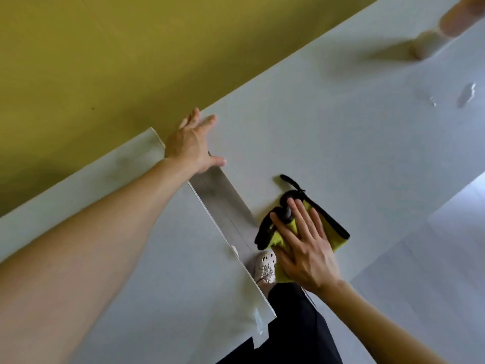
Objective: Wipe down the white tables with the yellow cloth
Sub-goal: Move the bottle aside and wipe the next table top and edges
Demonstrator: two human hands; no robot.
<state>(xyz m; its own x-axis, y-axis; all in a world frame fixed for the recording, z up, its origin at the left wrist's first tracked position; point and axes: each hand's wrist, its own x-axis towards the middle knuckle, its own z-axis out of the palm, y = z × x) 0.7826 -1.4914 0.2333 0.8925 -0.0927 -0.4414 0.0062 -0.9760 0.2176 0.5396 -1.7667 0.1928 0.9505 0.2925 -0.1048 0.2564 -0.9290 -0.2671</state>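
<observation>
A yellow cloth (pixel 338 239) with black edging lies bunched on the white table (pixel 341 143) near its front edge. My right hand (pixel 301 245) presses flat on the cloth, fingers straight and spread. My left hand (pixel 191 143) rests flat on the far left corner of that table, by the wall, fingers extended. A second white table (pixel 147 258) stands to the left, separated by a narrow gap.
An olive-yellow wall (pixel 131 61) runs along the tables' far side. Small wet patches (pixel 467 94) glisten on the table at the right. A blurred brownish object (pixel 451 19) stands at the far right. My white shoe (pixel 266 266) and dark trousers show in the gap.
</observation>
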